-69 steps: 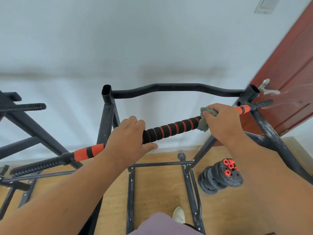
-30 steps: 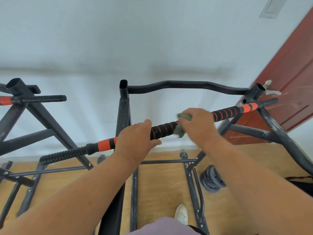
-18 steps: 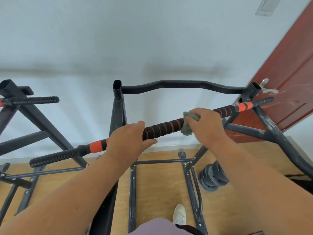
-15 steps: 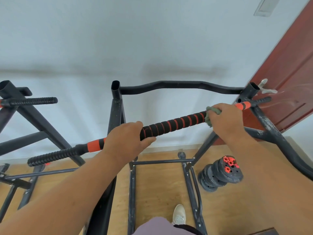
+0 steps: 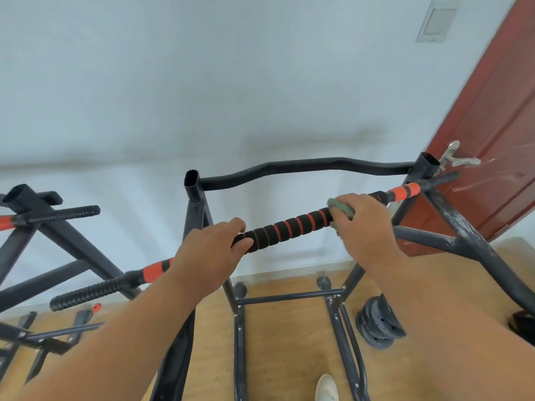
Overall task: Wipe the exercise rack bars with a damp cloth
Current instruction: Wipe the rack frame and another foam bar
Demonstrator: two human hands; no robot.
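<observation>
A black bar with red bands (image 5: 289, 227) lies across the black exercise rack (image 5: 197, 218), running from lower left to upper right. My left hand (image 5: 208, 253) grips the bar near its middle. My right hand (image 5: 362, 227) holds a grey-green cloth (image 5: 341, 208) wrapped round the bar's padded part, right of centre. Most of the cloth is hidden under my fingers. A curved black top bar (image 5: 304, 166) joins the rack's two uprights behind.
A second black rack (image 5: 43, 227) stands at the left with its own threaded bar end. Black weight plates (image 5: 376, 322) lie on the wooden floor at the right. A red-brown door (image 5: 492, 125) with a metal handle is at the far right. My white shoe (image 5: 327, 389) shows below.
My right hand with the cloth has slid back and forth along the bar, and now sits a little left of where it was half a second ago. My left hand keeps its grip.
</observation>
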